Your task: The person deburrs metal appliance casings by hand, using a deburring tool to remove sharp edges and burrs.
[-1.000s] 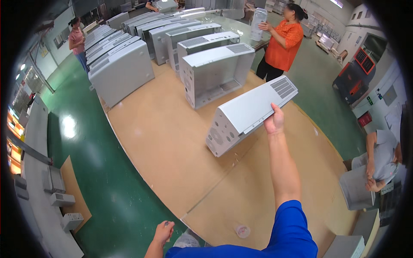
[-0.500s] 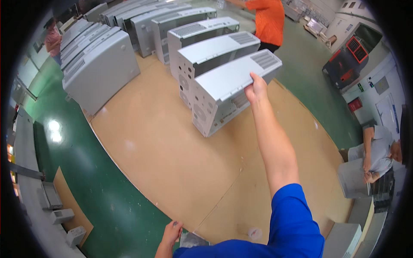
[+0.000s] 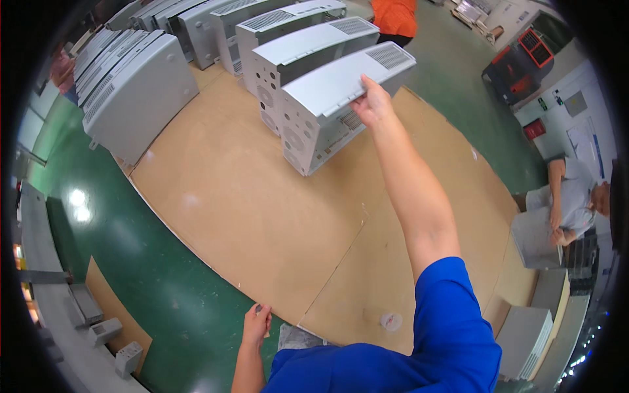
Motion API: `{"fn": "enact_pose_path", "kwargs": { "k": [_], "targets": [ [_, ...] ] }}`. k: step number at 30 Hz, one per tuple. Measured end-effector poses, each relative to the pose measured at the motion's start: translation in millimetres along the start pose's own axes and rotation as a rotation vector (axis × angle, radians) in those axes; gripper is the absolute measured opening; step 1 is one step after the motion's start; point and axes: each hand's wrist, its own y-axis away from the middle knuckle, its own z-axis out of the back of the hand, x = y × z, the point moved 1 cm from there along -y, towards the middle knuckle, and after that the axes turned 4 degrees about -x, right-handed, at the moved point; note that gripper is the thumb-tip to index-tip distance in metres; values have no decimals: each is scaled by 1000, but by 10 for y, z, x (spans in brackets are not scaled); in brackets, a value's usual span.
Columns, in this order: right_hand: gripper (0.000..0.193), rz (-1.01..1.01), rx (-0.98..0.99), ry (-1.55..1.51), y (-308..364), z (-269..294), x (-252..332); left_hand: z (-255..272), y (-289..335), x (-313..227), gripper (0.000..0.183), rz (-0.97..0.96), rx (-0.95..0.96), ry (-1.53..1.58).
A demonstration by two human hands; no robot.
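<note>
My right hand (image 3: 373, 103) grips the near top edge of a light grey metal computer case (image 3: 341, 78), thumb on top and fingers under the rim. The case stands upright on the tan table, its perforated end panel facing left and its slotted vent at the right end of its top. Just behind it stands a similar case (image 3: 314, 42). My left hand (image 3: 256, 325) is low by the table's near edge, fingers curled closed; a small dark thing shows at the fingertips, too small to name.
A row of grey cases (image 3: 246, 13) fills the table's far side, with more cases (image 3: 141, 98) at the far left. A small clear round item (image 3: 391, 321) lies on the tan table (image 3: 249, 216). Coworkers stand at the right (image 3: 576, 196), far side and far left.
My view has tilted and shifted, so the cases sit higher and further left. The held case has gone slightly away from me, toward the row. My left hand has risen a little.
</note>
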Motion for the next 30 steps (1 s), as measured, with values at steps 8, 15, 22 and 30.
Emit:
{"fn": "enact_pose_path", "kwargs": {
  "k": [8, 15, 22, 30],
  "targets": [
    [51, 19, 44, 133, 537, 650, -40, -489, 25, -209, 20, -68, 188, -351],
    [34, -186, -212, -71, 2838, 3036, -238, -1020, 32, -45, 22, 2, 462, -625],
    [24, 380, -1208, 154, 5739, 5891, 1001, -1588, 328, 90, 18, -154, 564, -723],
    [27, 448, -1757, 897, 7823, 7698, 2915, -2734, 1354, 881, 16, -207, 650, -658]
  ]
}}
